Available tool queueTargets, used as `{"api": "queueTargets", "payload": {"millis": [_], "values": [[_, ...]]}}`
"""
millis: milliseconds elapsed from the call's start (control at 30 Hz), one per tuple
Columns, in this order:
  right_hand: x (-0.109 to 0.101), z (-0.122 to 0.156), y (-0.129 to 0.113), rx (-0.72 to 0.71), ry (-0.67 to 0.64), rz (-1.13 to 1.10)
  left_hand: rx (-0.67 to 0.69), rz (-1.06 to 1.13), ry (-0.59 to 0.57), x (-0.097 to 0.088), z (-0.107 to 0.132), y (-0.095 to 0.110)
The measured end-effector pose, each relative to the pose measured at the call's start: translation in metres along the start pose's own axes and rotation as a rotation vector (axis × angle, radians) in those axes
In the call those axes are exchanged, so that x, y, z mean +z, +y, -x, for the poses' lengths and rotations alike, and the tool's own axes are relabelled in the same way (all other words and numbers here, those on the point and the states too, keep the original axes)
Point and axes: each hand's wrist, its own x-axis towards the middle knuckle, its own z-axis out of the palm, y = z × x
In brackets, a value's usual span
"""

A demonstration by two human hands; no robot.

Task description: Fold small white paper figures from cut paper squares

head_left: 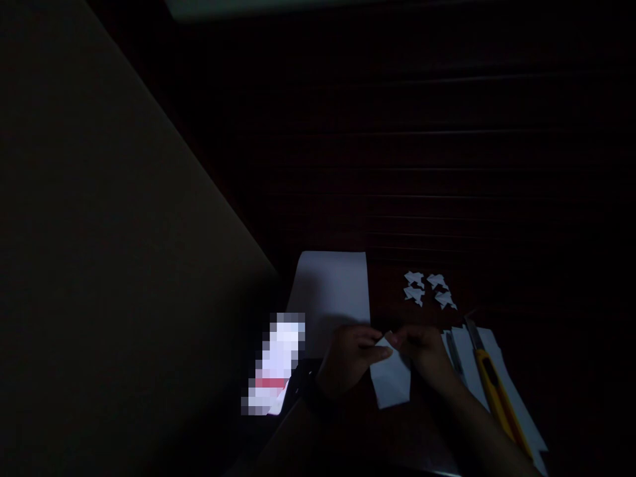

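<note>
A small piece of folded white paper point(392, 381) is held between my two hands above the dark table. My left hand point(350, 354) pinches its upper left edge between thumb and fingers. On the other side, my right hand point(421, 348) grips the pointed top of the paper, its fingers partly in shadow. Beyond my right hand lie several small folded white paper figures point(414, 279), grouped close together. A large white sheet point(332, 285) lies flat behind my left hand.
A lit phone screen point(278, 361), blurred out, glows left of my left wrist. On the right, a yellow utility knife point(497, 391) rests on white paper pieces point(519, 397) beside a dark slim object point(454, 354). A pale wall point(124, 265) borders the left; the room is dim.
</note>
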Motion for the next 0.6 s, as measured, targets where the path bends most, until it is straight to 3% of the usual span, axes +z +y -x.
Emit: {"api": "queueTargets", "payload": {"millis": [233, 400, 600], "values": [[-0.002, -0.003, -0.009, -0.158, -0.068, -0.067, 0.050, -0.124, 0.053, 0.004, 0.002, -0.003], [0.000, -0.002, -0.007, -0.171, -0.010, -0.092, 0.077, -0.230, 0.071, 0.007, 0.002, -0.008], [0.001, 0.003, -0.013, -0.185, 0.012, -0.074, 0.078, -0.167, 0.092, 0.009, 0.002, -0.002]]}}
